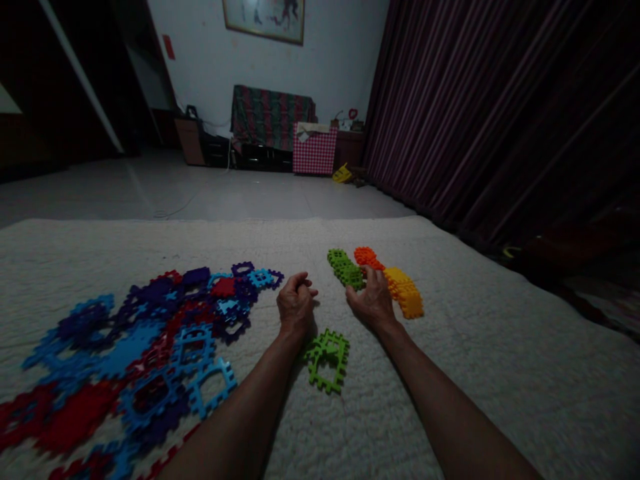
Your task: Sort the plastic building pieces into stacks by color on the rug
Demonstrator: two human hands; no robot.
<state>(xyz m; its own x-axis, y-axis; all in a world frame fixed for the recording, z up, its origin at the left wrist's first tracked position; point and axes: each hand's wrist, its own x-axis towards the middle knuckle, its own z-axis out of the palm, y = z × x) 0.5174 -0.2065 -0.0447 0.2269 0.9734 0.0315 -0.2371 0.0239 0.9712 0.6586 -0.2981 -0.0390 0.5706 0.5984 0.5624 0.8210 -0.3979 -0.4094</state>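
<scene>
My right hand [373, 299] has its thumb and fingers closed around the near end of a leaning row of green notched plastic building pieces [343, 267]. My left hand [297, 301] hovers over or rests on the quilted cover, fingers loosely bent and a little apart, with nothing visible in them. Between my forearms lie a few loose green pieces [342, 353], one a square frame with an open middle. Just beyond my right hand is an orange row of pieces [366, 256]. A yellow row [406, 293] leans to its right.
Left of my left arm spreads a jumbled pile of blue, purple and red notched pieces [130, 350]. Everything lies on a pale quilted cover [480, 360]. Beyond its edge are a tiled floor [200, 193], low furniture under cloths [273, 117] and a purple curtain [450, 113].
</scene>
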